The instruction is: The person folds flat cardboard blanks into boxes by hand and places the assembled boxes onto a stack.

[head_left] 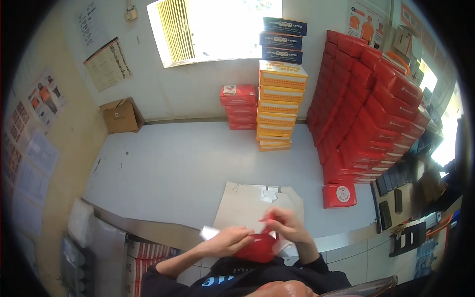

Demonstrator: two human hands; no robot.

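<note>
Close to my body, over the table's front edge, is a red cardboard box (257,249), partly folded, with white inner flaps showing at its sides. My left hand (230,241) is closed on its left upper edge, thumb and fingers pressed against it. My right hand (286,225) pinches a narrow red part of the box at its right, slightly raised and a little blurred. Beneath and beyond my hands lies a flat beige cardboard sheet (237,200) with cut slots at its far edge. My hands and forearms hide some of the box.
A tall stack of red boxes (366,109) stands at the right, with a single red box (339,196) before it. Yellow-and-white boxes (279,94) topped by dark boxes (281,40) stand at the back beside a short red stack (239,106). A brown carton (120,117) sits back left.
</note>
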